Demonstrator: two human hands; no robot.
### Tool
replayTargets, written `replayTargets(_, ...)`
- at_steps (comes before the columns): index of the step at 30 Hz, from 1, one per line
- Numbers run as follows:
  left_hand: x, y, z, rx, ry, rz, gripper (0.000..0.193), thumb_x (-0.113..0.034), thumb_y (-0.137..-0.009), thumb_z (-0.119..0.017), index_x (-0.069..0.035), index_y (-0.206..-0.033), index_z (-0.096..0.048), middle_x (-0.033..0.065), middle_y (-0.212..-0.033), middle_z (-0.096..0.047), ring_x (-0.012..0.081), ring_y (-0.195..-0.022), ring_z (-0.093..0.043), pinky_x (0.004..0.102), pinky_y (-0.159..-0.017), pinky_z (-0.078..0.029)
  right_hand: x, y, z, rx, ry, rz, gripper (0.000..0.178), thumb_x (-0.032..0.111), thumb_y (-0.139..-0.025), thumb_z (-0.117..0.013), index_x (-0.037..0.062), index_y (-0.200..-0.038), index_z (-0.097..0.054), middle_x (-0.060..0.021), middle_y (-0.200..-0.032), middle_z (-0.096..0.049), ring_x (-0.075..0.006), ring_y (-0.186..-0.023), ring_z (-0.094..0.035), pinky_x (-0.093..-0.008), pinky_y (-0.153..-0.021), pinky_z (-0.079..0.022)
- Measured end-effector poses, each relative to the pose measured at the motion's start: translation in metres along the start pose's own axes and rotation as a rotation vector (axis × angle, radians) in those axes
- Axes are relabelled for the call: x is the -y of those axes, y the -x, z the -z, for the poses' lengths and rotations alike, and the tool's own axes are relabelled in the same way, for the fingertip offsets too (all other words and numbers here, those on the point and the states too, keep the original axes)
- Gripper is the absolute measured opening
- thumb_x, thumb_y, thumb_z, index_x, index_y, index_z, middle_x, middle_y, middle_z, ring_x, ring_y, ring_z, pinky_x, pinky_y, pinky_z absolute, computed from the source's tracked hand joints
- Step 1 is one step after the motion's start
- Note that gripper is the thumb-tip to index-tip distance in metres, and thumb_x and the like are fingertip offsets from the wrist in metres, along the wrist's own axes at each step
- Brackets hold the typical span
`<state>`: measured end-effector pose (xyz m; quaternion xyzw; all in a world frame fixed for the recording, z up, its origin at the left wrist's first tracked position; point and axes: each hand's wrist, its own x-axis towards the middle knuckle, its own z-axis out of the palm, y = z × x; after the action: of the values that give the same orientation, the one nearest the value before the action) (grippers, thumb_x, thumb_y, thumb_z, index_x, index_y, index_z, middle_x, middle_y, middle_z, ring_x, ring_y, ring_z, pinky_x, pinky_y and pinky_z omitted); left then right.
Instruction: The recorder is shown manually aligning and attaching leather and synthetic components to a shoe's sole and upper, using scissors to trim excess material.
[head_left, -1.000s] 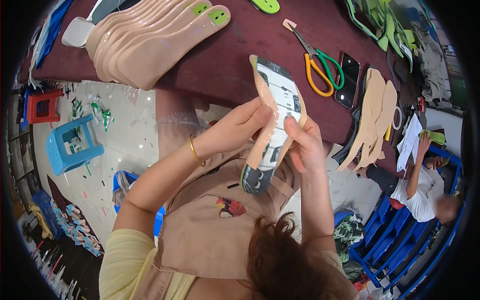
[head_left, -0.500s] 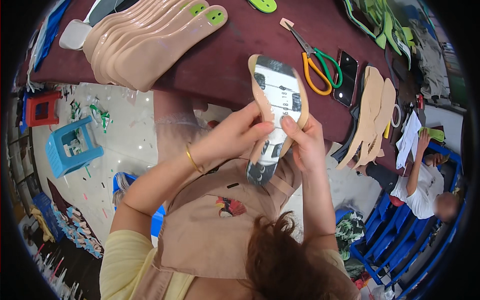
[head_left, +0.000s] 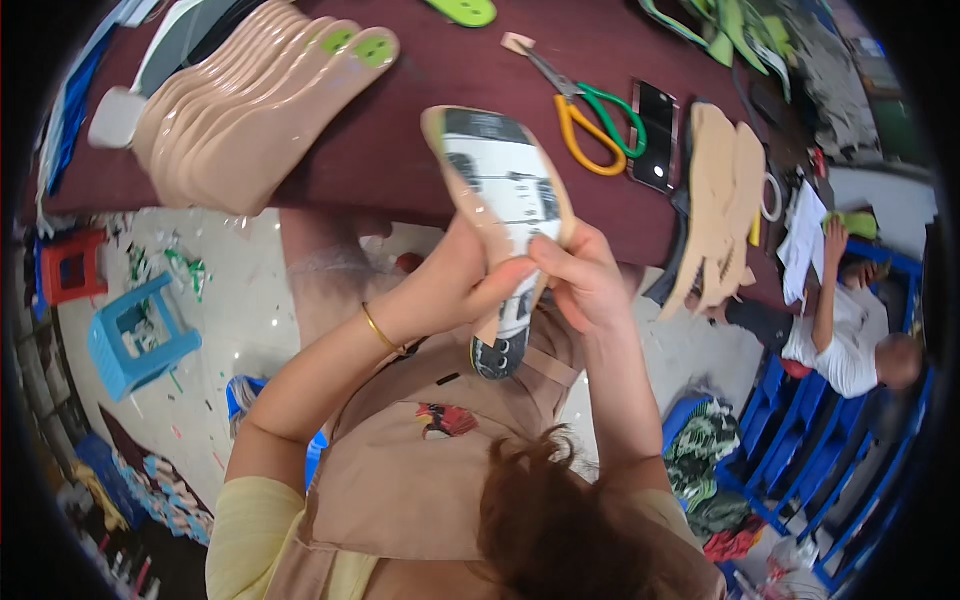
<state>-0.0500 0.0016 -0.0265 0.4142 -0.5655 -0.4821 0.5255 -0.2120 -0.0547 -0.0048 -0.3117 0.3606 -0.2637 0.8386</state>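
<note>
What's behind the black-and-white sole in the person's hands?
Behind the sole: maroon tabletop at its upper end, tan apron at its lower end. Its far face, and whatever the left hand and right hand touch there, is hidden.

The central insole (head_left: 505, 195) shows a shiny beige edge; the stacked insoles (head_left: 275, 140) at upper left look smooth and glossy; the metal-bladed scissors (head_left: 571, 90) have smooth plastic handles; the person's apron (head_left: 395, 490) is matt cloth.

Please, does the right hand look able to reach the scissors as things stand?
Probably yes: the scissors lie on the table, handles toward the right hand, with nothing seen between. That hand holds the insole, though, so must probably let go first.
</note>
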Motion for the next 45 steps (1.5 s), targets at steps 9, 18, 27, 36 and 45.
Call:
replayTargets(9, -0.009, -0.021, -0.015, -0.103, 0.623, 0.149, 0.061, -0.026, -0.089, -0.055, 0.0, -0.139, -0.03, 0.019, -0.138, -0.042, 0.0251, -0.121, -0.048, 0.0375, -0.102, -0.039, 0.009, 0.003, 0.002, 0.018, 0.104, 0.047, 0.023, 0.01, -0.083, -0.069, -0.0026, -0.102, -0.064, -0.0038, -0.09, -0.066, -0.0076, -0.079, -0.06, -0.0224, -0.071, -0.049)
replayTargets(18, -0.011, -0.032, -0.028, -0.359, 0.246, -0.107, 0.056, -0.016, -0.089, -0.052, 0.002, -0.137, -0.03, 0.0204, -0.13, -0.047, 0.0275, -0.116, -0.052, 0.0364, -0.098, -0.042, 0.005, 0.017, -0.042, -0.324, 0.687, 0.384, 0.033, 0.018, -0.096, -0.052, -0.0042, -0.12, -0.056, -0.0129, -0.086, -0.069, -0.015, -0.072, -0.063, -0.0287, -0.065, -0.049)
replayTargets(27, -0.003, -0.031, -0.028, -0.501, 0.324, 0.161, 0.043, -0.007, -0.09, -0.048, 0.003, -0.131, -0.039, 0.014, -0.116, -0.057, 0.0166, -0.103, -0.057, 0.0287, -0.085, -0.049, -0.031, 0.02, -0.043, -0.172, 0.942, 0.631, 0.062, 0.036, -0.101, -0.032, -0.0091, -0.141, -0.02, -0.0289, -0.146, -0.026, -0.0374, -0.136, -0.028, -0.0391, -0.11, -0.025)
replayTargets(36, -0.023, -0.027, 0.001, -0.166, 0.85, 0.219, 0.078, -0.025, -0.069, -0.061, 0.007, -0.135, -0.035, 0.0245, -0.128, -0.05, 0.0309, -0.122, -0.049, 0.0387, -0.104, -0.039, 0.006, -0.004, -0.026, 0.017, 0.135, 0.165, 0.055, 0.045, -0.1, -0.032, -0.0021, -0.114, -0.057, -0.0077, -0.1, -0.063, -0.016, -0.093, -0.059, -0.0304, -0.087, -0.044)
replayTargets(45, -0.012, -0.017, -0.001, -0.368, 0.829, 0.06, 0.072, -0.023, -0.075, -0.058, 0.002, -0.138, -0.034, 0.0196, -0.136, -0.045, 0.0297, -0.125, -0.047, 0.037, -0.1, -0.043, -0.009, -0.003, -0.035, 0.102, 0.708, 0.279, 0.046, 0.021, -0.095, -0.05, 0.0029, -0.134, -0.035, -0.0173, -0.116, -0.055, -0.0268, -0.106, -0.055, -0.0364, -0.092, -0.042)
